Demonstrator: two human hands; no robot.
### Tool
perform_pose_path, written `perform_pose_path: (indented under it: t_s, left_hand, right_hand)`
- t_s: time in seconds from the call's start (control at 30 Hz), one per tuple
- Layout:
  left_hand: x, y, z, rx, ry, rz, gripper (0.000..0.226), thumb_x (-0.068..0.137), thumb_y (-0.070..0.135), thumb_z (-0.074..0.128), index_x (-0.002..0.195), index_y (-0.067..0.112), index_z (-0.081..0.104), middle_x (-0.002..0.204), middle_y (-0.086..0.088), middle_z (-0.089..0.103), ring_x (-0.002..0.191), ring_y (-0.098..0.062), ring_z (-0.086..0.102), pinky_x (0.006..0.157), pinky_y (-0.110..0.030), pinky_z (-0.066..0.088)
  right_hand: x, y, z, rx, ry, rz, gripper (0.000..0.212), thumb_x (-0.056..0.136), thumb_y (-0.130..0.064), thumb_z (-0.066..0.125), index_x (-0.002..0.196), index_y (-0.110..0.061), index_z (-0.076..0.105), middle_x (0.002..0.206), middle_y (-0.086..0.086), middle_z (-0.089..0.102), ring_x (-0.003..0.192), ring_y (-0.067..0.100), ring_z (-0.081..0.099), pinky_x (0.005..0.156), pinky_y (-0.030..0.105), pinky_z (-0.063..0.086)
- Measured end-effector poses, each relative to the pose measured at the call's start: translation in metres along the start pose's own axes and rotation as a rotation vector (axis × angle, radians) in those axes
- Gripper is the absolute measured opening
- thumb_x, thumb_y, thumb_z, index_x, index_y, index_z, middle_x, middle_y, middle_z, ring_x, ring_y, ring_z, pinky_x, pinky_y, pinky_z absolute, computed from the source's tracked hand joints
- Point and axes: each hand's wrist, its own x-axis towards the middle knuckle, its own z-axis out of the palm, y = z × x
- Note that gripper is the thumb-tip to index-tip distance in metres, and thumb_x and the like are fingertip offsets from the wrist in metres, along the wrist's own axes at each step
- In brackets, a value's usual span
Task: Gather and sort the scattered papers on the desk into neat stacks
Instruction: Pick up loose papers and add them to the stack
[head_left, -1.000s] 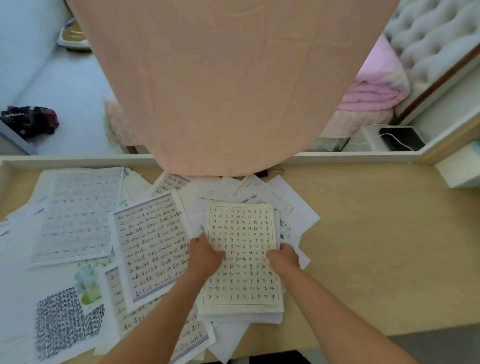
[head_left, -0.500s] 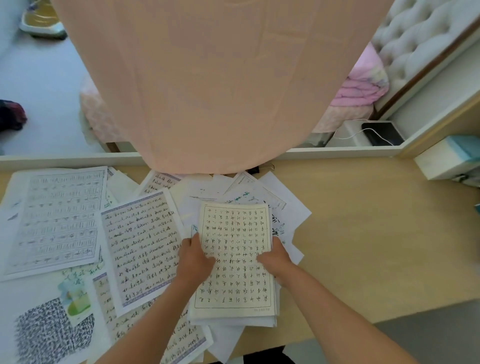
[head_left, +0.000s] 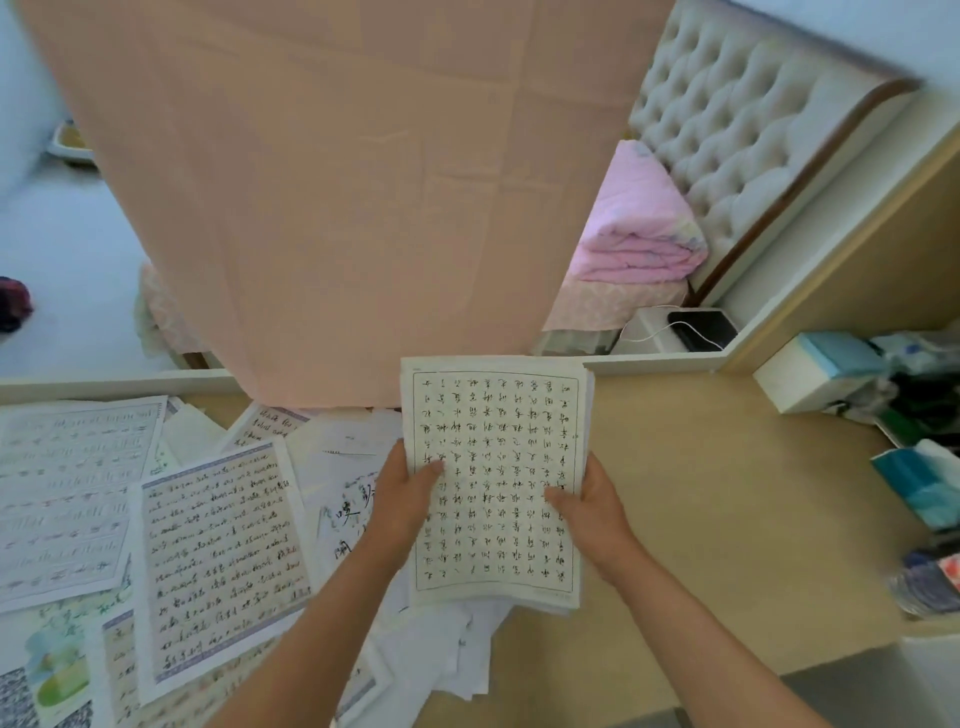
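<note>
Both hands grip the paper stack (head_left: 493, 441): left hand (head_left: 402, 501) and right hand (head_left: 592, 512) pinch its side edges, thumbs on top, holding it raised over the desk (head_left: 727, 519) middle, probably to square it. Scattered papers (head_left: 223, 545) cover the desk's left half.

Held stack (head_left: 493, 478): several sheets, portrait, gripped between left hand (head_left: 405, 493) and right hand (head_left: 592, 509), thumbs on top. Top sheet is cream with a black frame and a grid of handwritten characters; lower sheets' edges peek out at right and bottom. Loose white sheets (head_left: 457, 649) lie rumpled below the hands, under the stack. Brush-character sheets (head_left: 343, 504) just left of left hand. Purple-bordered handwritten sheet (head_left: 223, 561) further left, overlapping others. Pale practice sheet (head_left: 72, 493) far left, flat.
</note>
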Motion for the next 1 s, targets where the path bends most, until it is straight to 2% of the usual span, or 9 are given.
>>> perform_pose_path:
  t_s: [0.07, 0.2, 0.37, 0.53, 0.6, 0.7, 0.77, 0.87, 1.0]
  left_hand:
    - [-0.009, 0.009, 0.034, -0.038, 0.014, 0.067, 0.032, 0.097, 0.014, 0.056, 0.125, 0.029, 0.057, 0.112, 0.012, 0.068, 0.103, -0.010, 0.064, 0.089, -0.037, 0.052]
    - [-0.022, 0.011, 0.101, -0.070, 0.057, 0.102, 0.020, 0.096, 0.014, 0.059, 0.110, 0.026, 0.066, 0.104, 0.008, 0.073, 0.098, -0.014, 0.069, 0.082, -0.035, 0.057]
    - [-0.042, -0.003, 0.169, -0.017, 0.053, 0.143, 0.027, 0.094, 0.010, 0.061, 0.113, 0.029, 0.062, 0.108, 0.009, 0.071, 0.101, -0.012, 0.069, 0.078, -0.030, 0.058]
    - [-0.059, -0.006, 0.209, 0.025, 0.091, 0.226, 0.041, 0.085, 0.013, 0.073, 0.116, 0.029, 0.051, 0.105, 0.005, 0.068, 0.095, -0.011, 0.070, 0.077, -0.036, 0.060]
    - [-0.063, -0.002, 0.220, 0.018, 0.119, 0.306, 0.035, 0.086, 0.017, 0.074, 0.113, 0.023, 0.053, 0.100, -0.001, 0.068, 0.091, -0.015, 0.070, 0.075, -0.035, 0.060]
    - [-0.074, 0.003, 0.236, 0.006, 0.193, 0.400, 0.022, 0.090, 0.026, 0.068, 0.109, 0.021, 0.059, 0.095, 0.002, 0.069, 0.088, -0.015, 0.069, 0.071, -0.028, 0.058]
    - [-0.077, 0.002, 0.241, -0.004, 0.274, 0.427, 0.025, 0.090, 0.041, 0.065, 0.103, 0.019, 0.062, 0.085, 0.009, 0.068, 0.078, -0.010, 0.066, 0.064, -0.021, 0.053]
    - [-0.077, 0.006, 0.242, -0.044, 0.396, 0.455, 0.036, 0.086, 0.054, 0.054, 0.099, 0.022, 0.063, 0.078, 0.014, 0.062, 0.070, -0.006, 0.057, 0.059, -0.022, 0.047]
    - [-0.078, 0.016, 0.253, -0.025, 0.514, 0.413, 0.015, 0.098, 0.038, 0.055, 0.098, 0.023, 0.059, 0.079, 0.013, 0.060, 0.057, 0.006, 0.050, 0.057, -0.023, 0.043]
  right_hand:
    - [0.004, -0.005, -0.028, 0.019, 0.052, -0.049, 0.050, 0.092, 0.006, 0.058, 0.110, -0.041, 0.055, 0.111, -0.012, 0.070, 0.101, 0.006, 0.068, 0.086, 0.032, 0.055]
    - [0.014, -0.001, -0.087, 0.046, 0.125, -0.105, 0.043, 0.092, 0.006, 0.058, 0.106, -0.035, 0.058, 0.109, -0.012, 0.069, 0.102, 0.008, 0.066, 0.086, 0.032, 0.055]
    - [0.025, 0.025, -0.152, 0.001, 0.080, -0.074, 0.046, 0.088, 0.008, 0.059, 0.120, -0.025, 0.056, 0.115, -0.006, 0.068, 0.109, 0.015, 0.065, 0.094, 0.042, 0.054]
    - [0.030, 0.040, -0.204, 0.026, -0.001, -0.079, 0.051, 0.082, 0.011, 0.064, 0.115, -0.027, 0.057, 0.110, -0.006, 0.070, 0.104, 0.011, 0.067, 0.077, 0.027, 0.054]
    - [0.033, 0.040, -0.213, 0.046, -0.016, -0.085, 0.051, 0.081, 0.012, 0.063, 0.115, -0.026, 0.056, 0.107, -0.006, 0.071, 0.099, 0.010, 0.068, 0.074, 0.024, 0.054]
    - [0.031, 0.040, -0.212, 0.036, -0.044, -0.099, 0.051, 0.083, 0.011, 0.062, 0.118, -0.025, 0.052, 0.108, -0.008, 0.068, 0.097, 0.002, 0.065, 0.066, 0.015, 0.052]
    - [0.028, 0.040, -0.210, 0.015, -0.062, -0.118, 0.051, 0.085, 0.010, 0.060, 0.120, -0.025, 0.049, 0.110, -0.010, 0.065, 0.098, -0.002, 0.062, 0.066, 0.012, 0.051]
    - [0.027, 0.042, -0.207, 0.023, -0.010, -0.144, 0.046, 0.085, 0.010, 0.057, 0.110, -0.028, 0.047, 0.104, -0.006, 0.064, 0.094, 0.005, 0.063, 0.070, 0.018, 0.049]
    - [0.024, 0.045, -0.201, 0.024, 0.049, -0.150, 0.048, 0.086, 0.007, 0.056, 0.104, -0.037, 0.047, 0.102, -0.005, 0.065, 0.093, 0.007, 0.064, 0.078, 0.030, 0.053]
